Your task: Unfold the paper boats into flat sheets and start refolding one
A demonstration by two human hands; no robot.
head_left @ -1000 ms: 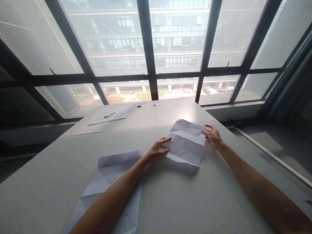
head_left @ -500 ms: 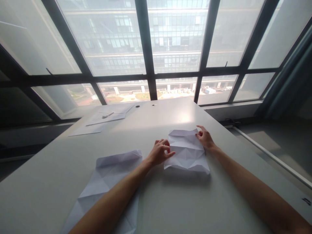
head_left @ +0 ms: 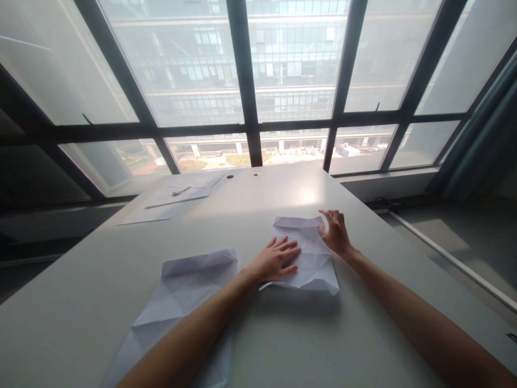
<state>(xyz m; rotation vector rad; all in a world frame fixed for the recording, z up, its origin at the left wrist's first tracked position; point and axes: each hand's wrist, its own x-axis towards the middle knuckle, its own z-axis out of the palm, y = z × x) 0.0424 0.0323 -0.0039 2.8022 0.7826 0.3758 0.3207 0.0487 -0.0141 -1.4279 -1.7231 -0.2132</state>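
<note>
A creased sheet of white paper [head_left: 315, 260] lies in front of me on the table, its far edge and near edge bent up a little. My left hand [head_left: 278, 260] lies flat over the left part of this sheet, palm down with the fingers spread. At the sheet's far right corner is my right hand [head_left: 336, 233], its thumb and forefinger apart; the thumb is at the paper's right edge. A second, larger creased sheet of paper [head_left: 183, 285] rests to the left, partly covered by my left forearm.
The white table [head_left: 258, 202] reaches to the windows. At its far left lie flat paper sheets [head_left: 161, 202] with a small white object [head_left: 181, 191], perhaps a pen, on top. Cable holes [head_left: 230, 177] sit near the far edge. A curtain [head_left: 472, 145] hangs at the right.
My left hand has gone from curled at the sheet's left edge to flat on top of it. The sheet has shifted slightly left and lies flatter. My right hand stays near the far right corner.
</note>
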